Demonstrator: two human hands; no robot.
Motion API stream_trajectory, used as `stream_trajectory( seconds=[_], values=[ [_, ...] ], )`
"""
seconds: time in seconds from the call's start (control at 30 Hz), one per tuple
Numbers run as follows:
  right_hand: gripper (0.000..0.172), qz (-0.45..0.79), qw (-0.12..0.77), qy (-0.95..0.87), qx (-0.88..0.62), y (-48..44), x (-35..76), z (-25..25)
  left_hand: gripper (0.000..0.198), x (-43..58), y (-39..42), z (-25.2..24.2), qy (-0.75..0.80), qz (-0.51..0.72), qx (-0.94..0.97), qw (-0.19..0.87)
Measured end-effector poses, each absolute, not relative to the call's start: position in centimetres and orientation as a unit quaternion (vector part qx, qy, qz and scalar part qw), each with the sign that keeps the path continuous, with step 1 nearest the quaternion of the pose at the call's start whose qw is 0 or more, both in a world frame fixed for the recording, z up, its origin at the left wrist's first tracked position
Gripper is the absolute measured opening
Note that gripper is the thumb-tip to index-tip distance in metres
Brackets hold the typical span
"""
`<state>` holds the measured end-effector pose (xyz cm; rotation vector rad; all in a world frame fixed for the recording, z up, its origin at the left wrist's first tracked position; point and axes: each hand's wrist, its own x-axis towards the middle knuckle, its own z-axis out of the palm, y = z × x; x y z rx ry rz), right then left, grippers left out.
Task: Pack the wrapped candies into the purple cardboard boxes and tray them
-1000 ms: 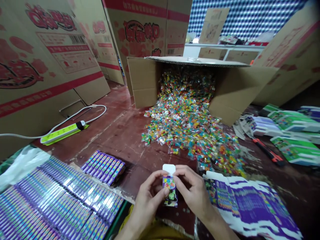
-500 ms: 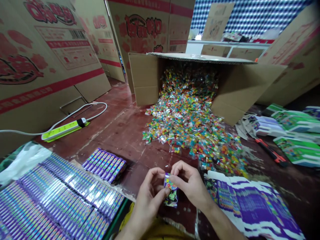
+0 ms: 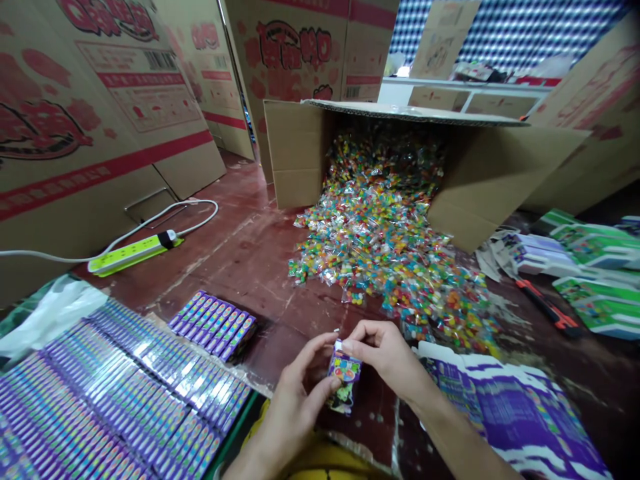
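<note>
A small purple candy box (image 3: 345,377) with bright printing stands between my two hands above the dark red table. My left hand (image 3: 305,390) grips its side, thumb across the front and fingers curled behind. At its top end, my right hand (image 3: 383,350) pinches the white flap between thumb and fingers. To the right lie flat purple cartons (image 3: 520,413) in an overlapping stack. Beyond my hands spreads a heap of clear candy packets (image 3: 370,247) with colourful sweets, spilling out of a cardboard box (image 3: 295,153) on its side.
Rows of filled purple boxes (image 3: 120,393) fill a tray at left, with a smaller group (image 3: 213,325) beside it. A power strip (image 3: 133,253) with a white cable lies behind. At right are a red-and-black cutter (image 3: 547,307) and green cartons (image 3: 600,303).
My right hand has shifted slightly, its fingers now at the box's top flap, and more of the box's printed front shows. The whole view has moved a little.
</note>
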<state>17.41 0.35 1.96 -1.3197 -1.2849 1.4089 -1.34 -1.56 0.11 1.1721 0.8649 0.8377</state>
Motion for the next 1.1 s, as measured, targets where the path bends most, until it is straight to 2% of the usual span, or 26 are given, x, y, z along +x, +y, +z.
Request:
stream_trajectory(
  seconds=[0.13,0.2,0.23,0.33,0.37,0.43,0.5,0.6,0.67,0.77,0.83,0.93,1.1],
  values=[
    [0.023,0.378,0.38,-0.645,-0.544,-0.7,17.1,3.0,0.037,-1.7,-1.3,0.0,0.401,0.377,0.52,0.654],
    [0.014,0.302,0.338,-0.721,-0.525,-1.4,16.8,3.6,0.031,-1.9,-1.1,-0.1,0.407,0.384,0.515,0.649],
    [0.022,0.266,0.306,-0.752,-0.52,-1.8,16.6,3.8,0.029,-2.0,-1.0,-0.1,0.414,0.386,0.513,0.645],
    [0.075,0.157,0.214,-0.805,-0.53,-2.4,15.6,3.3,0.028,-1.9,-0.7,-0.2,0.442,0.39,0.515,0.622],
    [0.084,0.129,0.192,-0.815,-0.531,-2.5,15.1,2.9,0.028,-1.9,-0.7,-0.3,0.452,0.392,0.519,0.611],
    [0.086,0.094,0.166,-0.827,-0.529,-2.4,14.1,2.1,0.027,-1.9,-0.7,-0.5,0.472,0.393,0.536,0.579],
    [0.077,0.094,0.162,-0.829,-0.527,-2.0,12.9,1.3,0.028,-2.4,-0.8,-0.5,0.498,0.382,0.566,0.534],
    [0.066,0.168,0.211,-0.807,-0.526,-0.8,11.0,0.6,0.043,-5.1,-0.2,0.8,0.552,0.358,0.602,0.453],
    [0.067,0.233,0.262,-0.777,-0.522,0.1,9.3,0.1,0.054,-8.3,1.1,2.5,0.607,0.355,0.607,0.37],
    [0.073,0.289,0.325,-0.739,-0.515,1.4,6.3,-1.2,0.053,-14.1,4.3,4.7,0.699,0.345,0.608,0.15],
    [0.077,0.297,0.343,-0.725,-0.518,2.0,4.3,-2.3,0.051,-17.3,6.7,5.0,0.751,0.246,0.608,0.079],
    [0.079,0.287,0.345,-0.712,-0.54,2.6,2.2,-3.6,0.054,-20.1,9.4,3.8,0.77,0.174,0.608,0.085],
    [0.085,0.256,0.336,-0.704,-0.57,3.1,0.8,-4.5,0.054,-20.9,10.4,1.0,0.768,0.134,0.617,0.106]
  ],
)
